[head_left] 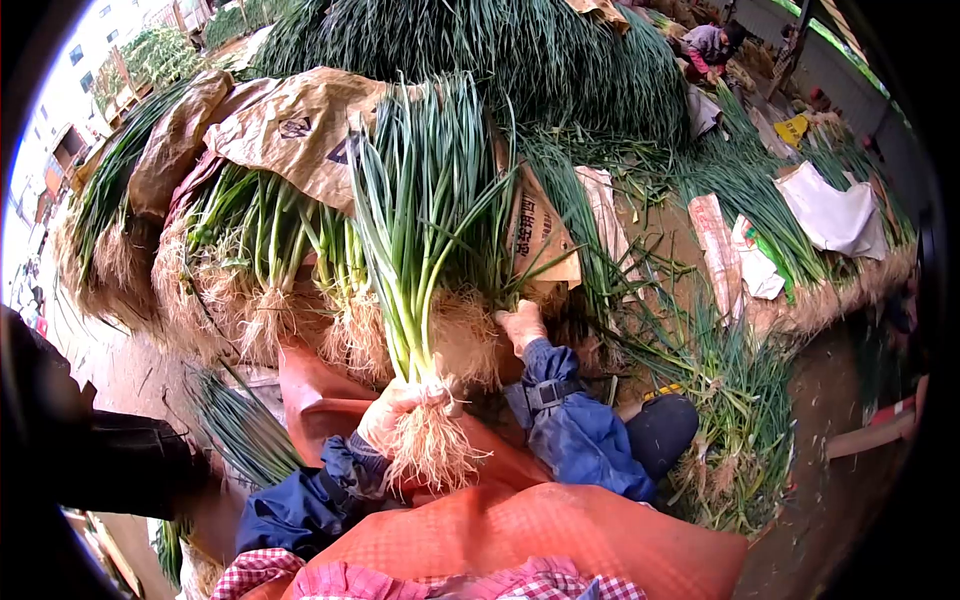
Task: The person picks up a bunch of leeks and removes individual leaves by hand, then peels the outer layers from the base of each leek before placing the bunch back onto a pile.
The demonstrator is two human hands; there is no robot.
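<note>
A bunch of green onions [405,270] stands upright in front of me, leaves up, its pale roots hanging down. My left hand [388,412] is wrapped round the white stems just above the roots. My right hand [521,326] is to the right of the bunch, beside the roots of the onions piled behind; its fingers are bent and partly hidden, so what they touch cannot be made out. An orange apron [520,535] covers my lap below both hands.
Onion bundles under brown sacking [290,120] line the left, with a tall heap [470,50] behind. Loose onions [735,420] lie at the right, near more bundles under a white cloth [830,207]. Another person [708,50] crouches at the back right. A dark-clothed leg [130,455] is at the left.
</note>
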